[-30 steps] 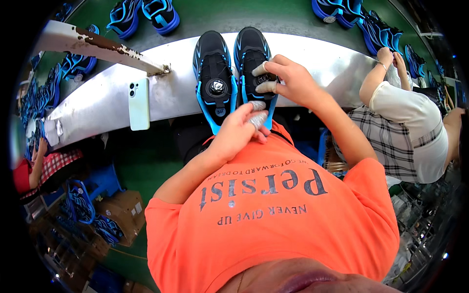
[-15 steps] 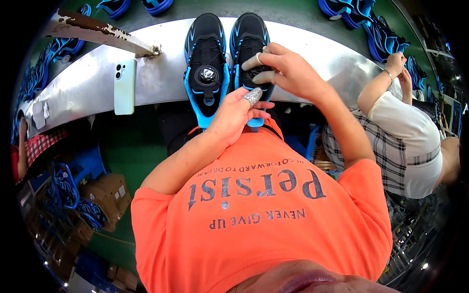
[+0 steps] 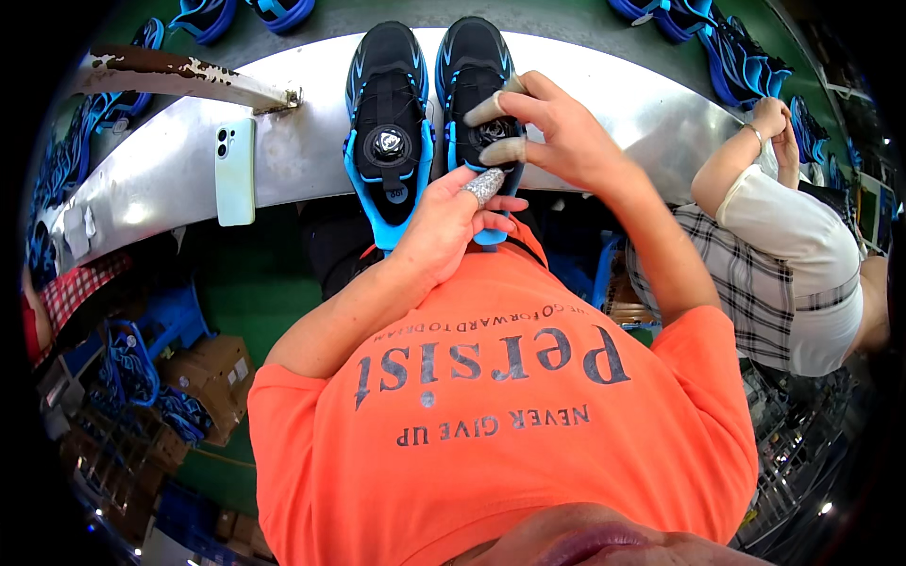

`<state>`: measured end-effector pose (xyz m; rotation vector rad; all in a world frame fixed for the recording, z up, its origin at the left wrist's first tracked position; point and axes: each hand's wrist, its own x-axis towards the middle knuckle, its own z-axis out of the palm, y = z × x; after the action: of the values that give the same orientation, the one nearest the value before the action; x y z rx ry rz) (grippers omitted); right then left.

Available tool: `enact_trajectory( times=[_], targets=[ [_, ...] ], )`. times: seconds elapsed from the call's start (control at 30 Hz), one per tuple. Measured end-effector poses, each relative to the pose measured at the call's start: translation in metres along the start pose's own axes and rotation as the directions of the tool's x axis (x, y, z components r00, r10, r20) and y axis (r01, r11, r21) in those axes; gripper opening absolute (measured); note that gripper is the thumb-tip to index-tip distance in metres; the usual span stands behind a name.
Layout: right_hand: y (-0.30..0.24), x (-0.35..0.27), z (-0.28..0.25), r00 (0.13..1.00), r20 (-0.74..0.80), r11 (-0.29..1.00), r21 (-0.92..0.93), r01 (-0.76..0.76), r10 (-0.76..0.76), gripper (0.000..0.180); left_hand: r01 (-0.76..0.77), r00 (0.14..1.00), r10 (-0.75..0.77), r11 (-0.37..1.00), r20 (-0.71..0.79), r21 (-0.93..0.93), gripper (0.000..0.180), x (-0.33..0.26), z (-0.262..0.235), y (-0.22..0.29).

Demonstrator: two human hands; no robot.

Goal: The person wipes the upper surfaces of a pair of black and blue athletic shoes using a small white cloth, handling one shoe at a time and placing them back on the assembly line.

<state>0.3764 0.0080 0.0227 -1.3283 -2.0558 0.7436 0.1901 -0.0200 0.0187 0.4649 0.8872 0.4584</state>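
Metal bench (image 3: pixel 311 156), head view: black-and-blue left shoe (image 3: pixel 386 58) and right shoe (image 3: pixel 470 52) side by side at its near edge, toes away. Right hand (image 3: pixel 569 141): covered thumb and forefinger pinching the dial (image 3: pixel 494 132) of the right shoe. Left hand (image 3: pixel 442 222) at that shoe's heel, lower fingers slightly apart; grip cannot be told.

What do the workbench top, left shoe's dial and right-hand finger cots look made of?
Workbench top: metal, possibly stainless steel; silvery, blurred reflections.
Left shoe's dial: glossy, probably plastic; sharp highlights, metal possible.
Finger cots: matte off-white, perhaps latex; snug fit.
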Motion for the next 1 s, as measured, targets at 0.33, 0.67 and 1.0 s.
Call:
enact_trajectory(
  times=[0.33,0.67,1.0],
  targets=[
    [0.001,-0.004,0.007,0.998,-0.064,1.000,0.007,0.022,-0.022,0.026,0.013,1.000,-0.013,1.000,0.009,-0.001,0.023,0.002,-0.002,0.000],
    [0.001,0.001,0.014,0.994,-0.108,1.000,0.030,-0.006,0.009,0.025,0.031,0.999,-0.031,0.999,-0.008,-0.007,0.024,0.008,-0.005,0.003],
    [0.001,0.005,0.032,0.963,-0.219,0.988,0.040,-0.151,0.156,0.028,0.079,0.995,-0.090,0.982,0.054,0.174,0.026,0.005,-0.012,0.017]
  ],
)
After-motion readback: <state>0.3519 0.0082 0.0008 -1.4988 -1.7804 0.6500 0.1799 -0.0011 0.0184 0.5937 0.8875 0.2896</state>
